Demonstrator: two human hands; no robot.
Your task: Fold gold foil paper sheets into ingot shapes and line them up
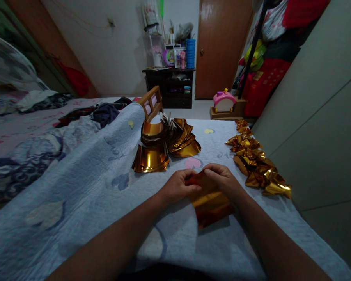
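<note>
Between my two hands is a sheet of shiny gold foil paper (209, 203), its far edge pinched and its near end hanging toward me. My left hand (179, 185) grips the sheet's left corner between thumb and fingers. Close beside it, my right hand (222, 177) pinches the far edge, the thumb on top. Stacks of curved gold foil sheets (150, 158) lie just beyond my left hand, with more fanned-out foil sheets (183, 140) to their right. A row of folded gold foil pieces (256, 168) runs along the right side.
A pale blue quilted cloth (105, 203) covers the surface under my hands. A wooden chair back (152, 103) rises at its far edge. Crumpled bedding (46, 144) lies at left, and a pale cabinet (318, 128) borders the right. Beyond stand a dark shelf unit (169, 88) and a pink toy (224, 101).
</note>
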